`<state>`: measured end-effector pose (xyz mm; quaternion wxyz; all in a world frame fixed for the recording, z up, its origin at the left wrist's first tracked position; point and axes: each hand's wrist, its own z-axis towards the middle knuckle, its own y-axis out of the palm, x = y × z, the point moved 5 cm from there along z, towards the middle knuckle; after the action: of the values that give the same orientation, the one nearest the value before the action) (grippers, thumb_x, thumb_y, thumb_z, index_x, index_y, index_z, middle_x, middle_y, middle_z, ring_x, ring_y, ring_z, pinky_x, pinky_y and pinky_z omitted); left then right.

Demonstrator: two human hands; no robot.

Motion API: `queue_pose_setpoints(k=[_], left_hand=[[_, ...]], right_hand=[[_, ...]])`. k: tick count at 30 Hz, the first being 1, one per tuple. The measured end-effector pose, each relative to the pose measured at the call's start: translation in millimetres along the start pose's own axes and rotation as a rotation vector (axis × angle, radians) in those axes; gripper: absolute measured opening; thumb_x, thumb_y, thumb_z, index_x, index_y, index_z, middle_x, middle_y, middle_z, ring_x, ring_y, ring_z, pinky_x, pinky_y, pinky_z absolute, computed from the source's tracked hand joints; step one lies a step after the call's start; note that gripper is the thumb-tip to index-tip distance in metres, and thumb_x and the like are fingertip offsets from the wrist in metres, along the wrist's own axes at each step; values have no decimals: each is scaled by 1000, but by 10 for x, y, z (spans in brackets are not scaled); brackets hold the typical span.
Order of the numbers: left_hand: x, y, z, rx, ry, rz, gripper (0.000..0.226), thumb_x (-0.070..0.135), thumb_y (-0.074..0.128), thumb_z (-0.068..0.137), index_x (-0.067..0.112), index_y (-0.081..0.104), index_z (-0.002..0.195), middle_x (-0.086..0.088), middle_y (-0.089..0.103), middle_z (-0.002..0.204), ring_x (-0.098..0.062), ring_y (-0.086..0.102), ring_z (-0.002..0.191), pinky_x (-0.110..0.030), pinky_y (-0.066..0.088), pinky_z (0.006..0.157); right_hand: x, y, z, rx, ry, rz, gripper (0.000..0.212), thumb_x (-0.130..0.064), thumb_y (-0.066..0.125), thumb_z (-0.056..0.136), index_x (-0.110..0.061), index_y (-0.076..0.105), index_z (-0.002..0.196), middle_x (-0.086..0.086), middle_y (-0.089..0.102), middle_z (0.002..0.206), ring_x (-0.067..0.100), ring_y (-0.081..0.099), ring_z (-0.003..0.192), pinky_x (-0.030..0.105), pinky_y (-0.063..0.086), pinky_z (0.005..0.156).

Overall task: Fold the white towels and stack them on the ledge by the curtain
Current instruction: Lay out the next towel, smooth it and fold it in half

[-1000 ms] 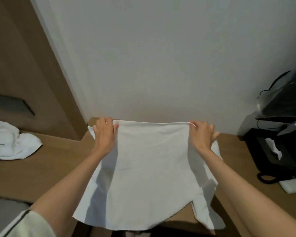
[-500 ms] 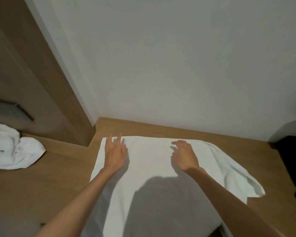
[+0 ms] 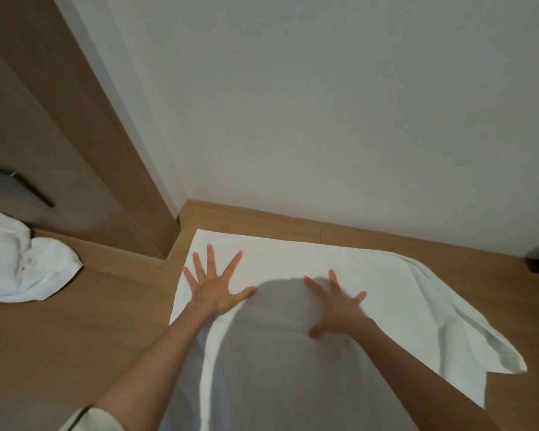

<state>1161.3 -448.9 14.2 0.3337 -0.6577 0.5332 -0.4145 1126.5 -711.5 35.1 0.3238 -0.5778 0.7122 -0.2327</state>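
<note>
White towel (image 3: 293,368) is the biggest thing I am working with: it lies spread flat on the wooden top (image 3: 91,321), its far edge running along near the foot of the pale wall (image 3: 324,104) and its near end passing out of view below. I judge it is laid out like this so the edges can be matched before a fold. I cannot tell whether it is already doubled. On the right the cloth is rucked, and one loose corner (image 3: 479,343) lies crumpled out to the side, so that part needs flattening if a fold is to come out square. A second towel (image 3: 22,262) sits in a heap well apart to the left, against the brown panel (image 3: 44,135), presumably for its own turn. My left hand (image 3: 215,287) lies palm down with its fingers fanned wide near the far left corner, which pins that end. My right hand (image 3: 336,306), also splayed and a little blurred, presses the cloth right of the middle, nearer the wrinkles. Neither pinches anything. I see no curtain, ledge or stack, so I take the job to be at an early stage.
</note>
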Motion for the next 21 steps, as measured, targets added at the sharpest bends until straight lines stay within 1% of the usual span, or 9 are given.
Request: queue_pose_setpoints(k=[3,7,9,11,13,15,16,18,21], left_hand=[[-80,-88,167,17,1,23,91,90,31,68,58,-17,138,-8,-46,145,-41,-40,132,-61,-20,105],[-123,-225,309,5,18,66,94,91,32,67,56,-14,141,-11,-42,148,-42,-36,134,-60,-18,107],[-109,-292,323,-28,12,86,94,90,32,69,53,-13,143,-13,-38,149,-43,-33,136,-61,-16,108],[-35,-341,290,-34,4,75,92,89,28,72,49,-10,146,-16,-32,152,-44,-30,137,-60,-16,108],[139,-352,205,4,30,31,85,85,23,78,46,-5,148,-16,-29,153,-41,-29,138,-60,-16,108],[417,-317,79,37,94,-61,76,78,23,84,45,0,149,-12,-31,153,-38,-30,139,-59,-14,110],[589,-288,17,39,133,-124,72,74,25,87,45,2,149,-9,-32,153,-37,-30,139,-58,-13,111],[983,-229,-113,37,223,-212,67,67,30,91,44,6,150,-7,-32,154,-36,-27,141,-57,-11,111],[1611,-151,-312,79,336,-214,64,57,36,95,40,9,151,-9,-25,156,-35,-20,143,-57,-5,113]], right_hand=[[-35,-2,73,0,17,20,114,-41,79,67,-59,-5,143,-8,-30,154,45,-8,144,74,14,105],[-124,-36,143,41,8,67,109,-40,78,68,-57,2,144,-9,-25,157,41,-4,145,72,14,106],[-131,-58,121,81,-6,88,101,-39,75,73,-50,9,148,-6,-17,159,37,-1,147,67,13,110],[-86,-99,41,139,-19,112,87,-41,70,80,-43,17,149,-3,-5,161,34,4,147,55,15,114],[31,-187,-97,247,-5,180,70,-44,64,86,-40,28,146,-4,10,160,30,19,144,45,27,111],[186,-312,-285,421,0,195,53,-42,59,90,-36,41,139,-5,26,154,22,36,135,39,37,104],[271,-379,-377,502,-5,187,46,-39,57,91,-34,47,135,-5,33,150,19,41,131,37,40,100],[474,-507,-540,613,11,204,35,-34,54,93,-32,53,128,-6,43,142,17,48,123,32,43,93],[900,-639,-762,714,122,287,31,-29,50,92,-31,55,123,-2,52,129,20,55,110,34,47,86]])
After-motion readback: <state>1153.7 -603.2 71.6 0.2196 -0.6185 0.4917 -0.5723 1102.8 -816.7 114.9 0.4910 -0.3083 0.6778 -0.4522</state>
